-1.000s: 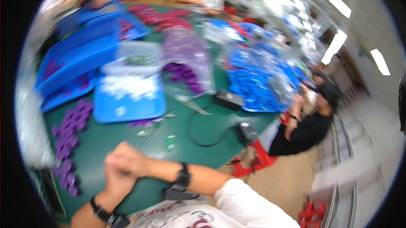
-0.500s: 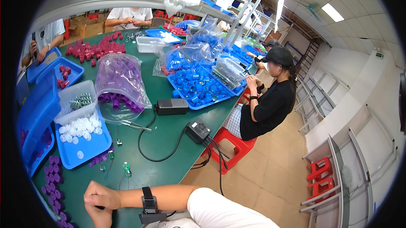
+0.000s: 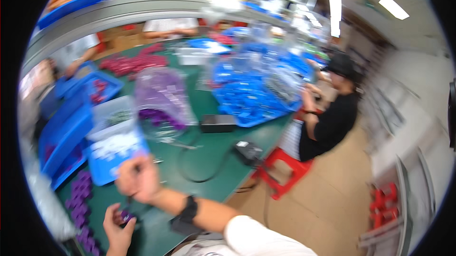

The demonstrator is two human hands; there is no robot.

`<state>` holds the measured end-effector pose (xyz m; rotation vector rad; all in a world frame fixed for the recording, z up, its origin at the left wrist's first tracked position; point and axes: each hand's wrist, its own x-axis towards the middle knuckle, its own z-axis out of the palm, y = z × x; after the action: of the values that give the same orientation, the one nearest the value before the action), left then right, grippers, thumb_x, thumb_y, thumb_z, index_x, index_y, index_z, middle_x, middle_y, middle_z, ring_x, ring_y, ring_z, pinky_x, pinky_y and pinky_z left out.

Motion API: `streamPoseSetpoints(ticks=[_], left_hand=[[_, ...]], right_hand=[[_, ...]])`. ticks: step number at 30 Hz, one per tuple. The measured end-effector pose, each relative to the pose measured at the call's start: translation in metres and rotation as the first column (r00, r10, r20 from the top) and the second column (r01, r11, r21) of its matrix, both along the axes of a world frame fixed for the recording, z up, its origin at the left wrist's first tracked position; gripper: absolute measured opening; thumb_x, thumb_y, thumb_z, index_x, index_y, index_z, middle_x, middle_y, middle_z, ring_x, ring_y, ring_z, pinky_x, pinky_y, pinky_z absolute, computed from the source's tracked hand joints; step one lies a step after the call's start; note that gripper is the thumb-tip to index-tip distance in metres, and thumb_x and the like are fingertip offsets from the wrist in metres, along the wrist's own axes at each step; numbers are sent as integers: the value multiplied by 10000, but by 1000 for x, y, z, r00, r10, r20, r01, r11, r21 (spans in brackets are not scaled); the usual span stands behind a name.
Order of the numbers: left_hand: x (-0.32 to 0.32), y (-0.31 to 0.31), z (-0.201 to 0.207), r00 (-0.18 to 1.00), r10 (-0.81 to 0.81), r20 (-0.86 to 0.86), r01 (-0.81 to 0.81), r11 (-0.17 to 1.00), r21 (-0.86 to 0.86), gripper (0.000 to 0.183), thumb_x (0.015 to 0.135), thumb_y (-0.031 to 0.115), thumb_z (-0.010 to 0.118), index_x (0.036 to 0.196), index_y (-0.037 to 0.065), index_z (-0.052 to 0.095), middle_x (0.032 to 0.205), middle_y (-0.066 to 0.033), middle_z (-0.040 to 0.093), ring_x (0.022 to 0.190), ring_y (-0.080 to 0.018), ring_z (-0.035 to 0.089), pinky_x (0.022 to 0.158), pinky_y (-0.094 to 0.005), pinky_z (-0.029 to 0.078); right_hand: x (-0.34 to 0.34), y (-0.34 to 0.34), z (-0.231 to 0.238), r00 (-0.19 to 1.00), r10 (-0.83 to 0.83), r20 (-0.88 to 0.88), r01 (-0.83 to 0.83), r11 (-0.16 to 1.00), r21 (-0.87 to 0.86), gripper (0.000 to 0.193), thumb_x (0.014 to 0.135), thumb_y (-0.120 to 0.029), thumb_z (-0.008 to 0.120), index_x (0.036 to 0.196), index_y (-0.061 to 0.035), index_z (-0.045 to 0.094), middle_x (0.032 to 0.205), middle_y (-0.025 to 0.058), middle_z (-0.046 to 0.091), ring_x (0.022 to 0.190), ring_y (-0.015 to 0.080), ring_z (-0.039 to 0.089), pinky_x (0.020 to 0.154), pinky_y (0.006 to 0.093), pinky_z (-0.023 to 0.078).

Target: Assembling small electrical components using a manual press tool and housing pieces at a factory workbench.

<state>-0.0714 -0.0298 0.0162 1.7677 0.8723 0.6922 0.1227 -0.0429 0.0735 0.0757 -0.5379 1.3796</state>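
Observation:
My left hand (image 3: pixel 118 230), low in the picture, pinches a small purple cap (image 3: pixel 126 215) between thumb and fingers. Above and to the right of it, my right hand (image 3: pixel 137 180) is smeared by motion at the near edge of a blue tray (image 3: pixel 102 173). Its fingers look curled around something small and dark (image 3: pixel 138 167) that I cannot make out. White discs (image 3: pixel 114 146) lie in that tray, just beyond the right hand. Rows of purple caps (image 3: pixel 80 203) stand on the green table to the left of my left hand.
A bag of purple parts (image 3: pixel 161 90) lies in mid-table, near a black box (image 3: pixel 218 123) and a cabled device (image 3: pixel 248 152). A tray of blue caps (image 3: pixel 251 99) stands beyond. At the right, a co-worker (image 3: pixel 327 118) sits on a red stool (image 3: pixel 285 173). A metal beam (image 3: pixel 142 11) crosses above.
My right hand has moved up and forward from the table's near side to the tray of white discs. My left hand now shows with the purple cap. The whole view has shifted and blurred.

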Motion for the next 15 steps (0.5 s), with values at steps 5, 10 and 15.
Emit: streamPoseSetpoints(ticks=[5,10,15], left_hand=[[19,55,82,976,21,218,-69,975,214,326,725,50,748,983,9,553,900,7,528,774,-46,479,658,-199,420],[34,172,153,890,428,158,-435,689,580,290,723,105,725,967,0,610,792,-57,613,674,-111,550,611,-262,465],[-50,300,106,793,603,-84,-376,593,711,417,677,188,734,1037,1,635,943,-191,658,879,-279,641,790,-372,496]], right_hand=[[81,-35,1,990,-128,-67,104,952,-287,613,812,-625,425,459,-140,298,397,-20,251,360,111,243,397,266,204],[89,-41,-10,993,-89,-81,58,943,-329,658,815,-672,385,447,-133,299,393,-13,235,365,124,235,402,271,216],[46,-16,-35,961,160,-225,-218,940,-263,704,785,-686,437,405,-111,299,384,29,261,340,183,270,383,307,214]])
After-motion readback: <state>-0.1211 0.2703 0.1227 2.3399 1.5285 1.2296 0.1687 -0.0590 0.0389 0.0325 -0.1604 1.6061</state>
